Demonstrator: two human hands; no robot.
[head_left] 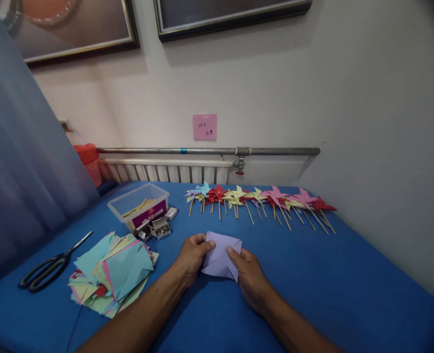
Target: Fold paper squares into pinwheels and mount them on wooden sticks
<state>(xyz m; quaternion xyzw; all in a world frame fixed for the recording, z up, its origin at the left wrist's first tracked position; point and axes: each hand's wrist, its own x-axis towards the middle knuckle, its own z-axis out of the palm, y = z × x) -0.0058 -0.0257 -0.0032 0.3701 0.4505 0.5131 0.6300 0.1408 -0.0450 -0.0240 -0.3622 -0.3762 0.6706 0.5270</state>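
A lilac paper square (221,257) with diagonal slits or creases running in from its corners is held up just above the blue table. My left hand (194,256) pinches its left edge, thumb on top and fingers underneath. On the opposite side, my right hand (251,274) grips the right edge the same way, its thumb lying on the paper. Left of my left forearm lies a loose pile of coloured paper squares (117,269), mostly pale blue, green and yellow with some pink and red.
Black-handled scissors (51,267) lie at the left. A clear plastic box (139,206) holds thin sticks, with a small open box of metal pins (161,229) beside it. Finished paper pinwheels (235,197) on sticks line the back. Behind are a radiator (172,171) and pipe (165,151).
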